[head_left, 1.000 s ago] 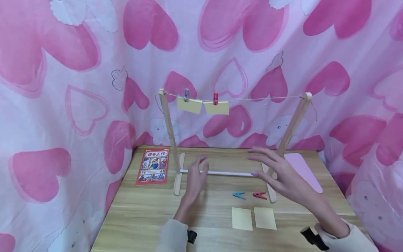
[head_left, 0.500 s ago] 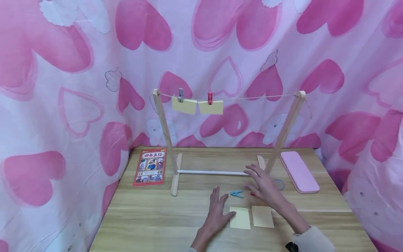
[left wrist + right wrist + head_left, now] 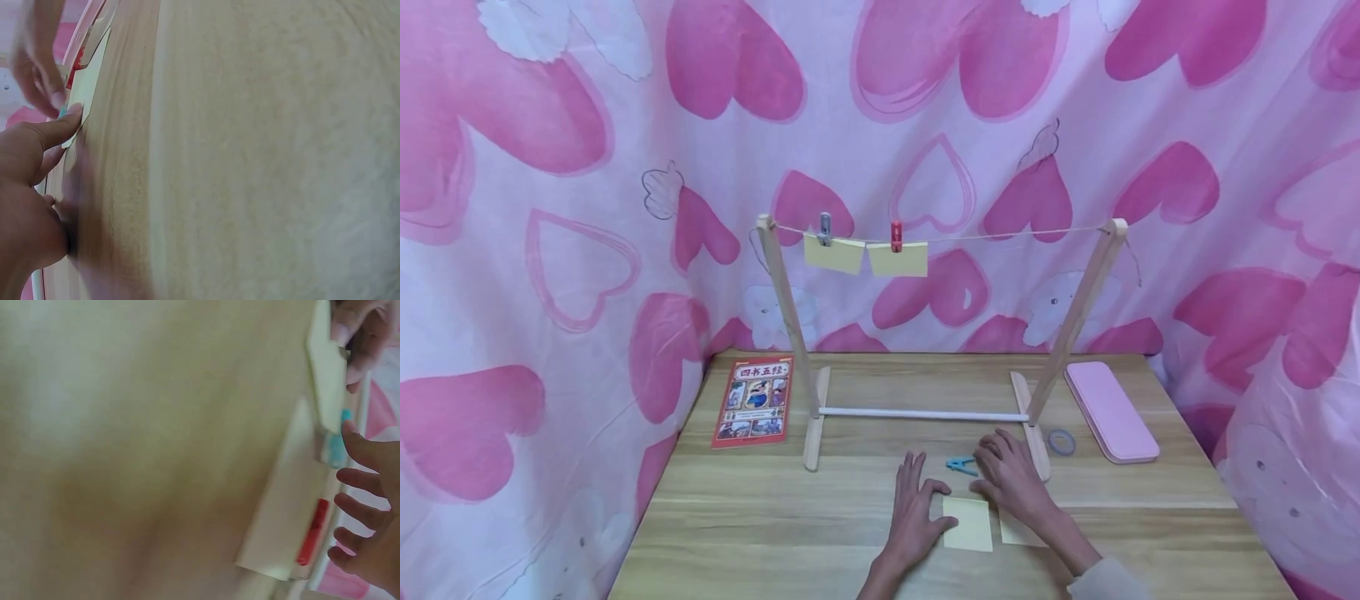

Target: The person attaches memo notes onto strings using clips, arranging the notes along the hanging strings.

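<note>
My left hand (image 3: 913,517) lies at the left side of a pale yellow paper note (image 3: 968,527), thumb at its edge and fingers stretched forward. A blue clothespin (image 3: 959,465) lies just beyond that note. Over the table beside it is my right hand (image 3: 1013,483), its fingertips close to the clothespin's right end. In the right wrist view the fingers of this hand are spread and hold nothing. The second yellow note (image 3: 1019,531) is partly covered by the right hand. A red clothespin (image 3: 312,532), hidden in the head view, shows beside that note in the right wrist view.
A wooden frame (image 3: 1072,333) with a white crossbar (image 3: 917,413) and a string stands behind. Two notes hang there from a grey clothespin (image 3: 825,229) and a red one (image 3: 897,237). A booklet (image 3: 752,402) lies left; a tape ring (image 3: 1062,442) and pink case (image 3: 1111,412) lie right.
Both hands have come back from the frame's crossbar. The left moved right and toward me to the left note; the right came down beside the blue clothespin, covering the red one.
</note>
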Demonstrator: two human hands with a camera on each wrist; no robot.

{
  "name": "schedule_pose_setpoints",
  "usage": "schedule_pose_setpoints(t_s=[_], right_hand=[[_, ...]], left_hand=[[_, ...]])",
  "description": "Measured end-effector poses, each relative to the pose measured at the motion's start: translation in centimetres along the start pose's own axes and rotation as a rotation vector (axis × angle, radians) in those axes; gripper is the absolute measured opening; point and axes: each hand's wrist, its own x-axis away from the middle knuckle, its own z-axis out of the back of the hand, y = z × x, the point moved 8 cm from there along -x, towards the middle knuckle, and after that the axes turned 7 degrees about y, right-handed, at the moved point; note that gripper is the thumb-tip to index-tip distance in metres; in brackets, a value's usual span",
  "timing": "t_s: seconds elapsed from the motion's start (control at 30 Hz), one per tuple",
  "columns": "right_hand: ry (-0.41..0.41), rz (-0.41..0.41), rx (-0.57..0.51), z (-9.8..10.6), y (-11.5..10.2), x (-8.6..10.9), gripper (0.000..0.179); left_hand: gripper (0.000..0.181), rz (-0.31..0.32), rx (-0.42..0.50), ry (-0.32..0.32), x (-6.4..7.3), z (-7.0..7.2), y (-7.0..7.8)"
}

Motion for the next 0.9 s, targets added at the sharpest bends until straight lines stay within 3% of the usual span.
schedule_pose_setpoints(t_s=[0.17, 0.37, 0.47, 0.57, 0.63, 0.73, 0.8, 0.9], right_hand=[[0.017, -0.045, 0.009, -1.0, 0.5, 1.0, 0.049], [0.124, -0.019, -0.041, -1.4, 0.4, 1.2, 0.039], [0.169, -0.052, -0.107, -0.9, 0.6, 1.3, 0.037], [0.146, -0.169, -0.257, -0.2, 1.1, 1.3, 0.037], [0.109, -0.282, -0.406, 0.4, 1.6, 1.1, 0.036], [0.080, -0.431, -0.638, 1.8, 2.0, 0.4, 0.034], [0.094, -0.471, -0.720, 3.1, 2.0, -0.5, 0.033], [0.104, -0.445, -0.742, 5.2, 1.7, -2.0, 0.031]], left_hand=[[0.033, 0.002, -0.009, -0.013, 0.0, 0.2, 0.3], [0.025, -0.024, 0.004, 0.045, 0.2, 0.4, 0.0], [0.017, -0.059, 0.090, 0.100, 0.3, 0.6, 0.1], [0.012, -0.045, 0.238, 0.162, 0.4, 1.1, -0.1], [0.011, -0.003, 0.352, 0.185, 0.4, 1.5, -0.5], [0.009, 0.133, 0.488, 0.162, 0.1, 2.0, -0.7], [0.013, 0.227, 0.550, 0.135, -0.1, 2.2, -0.6], [0.018, 0.337, 0.615, 0.134, -0.6, 2.9, 0.1]])
